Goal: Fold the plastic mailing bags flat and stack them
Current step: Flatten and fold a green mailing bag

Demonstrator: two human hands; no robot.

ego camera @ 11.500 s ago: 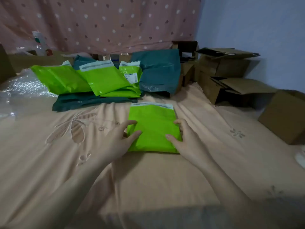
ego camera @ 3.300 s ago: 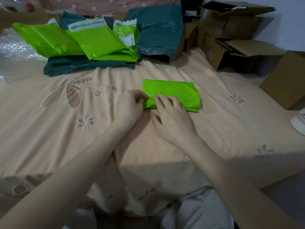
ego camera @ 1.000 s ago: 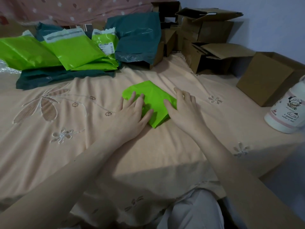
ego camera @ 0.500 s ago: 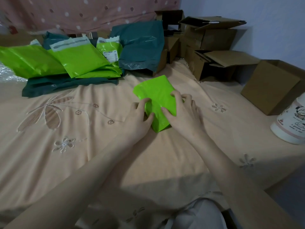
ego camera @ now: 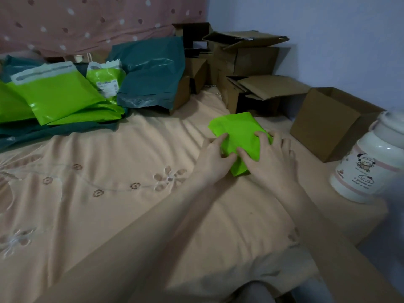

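Hands, left (ego camera: 215, 159) and right (ego camera: 270, 159), grip a folded, glossy lime-green mailing bag (ego camera: 238, 136) on the bedspread (ego camera: 109, 193).

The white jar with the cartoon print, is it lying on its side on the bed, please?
No, the white jar stands upright on the bed cover, right of both hands.
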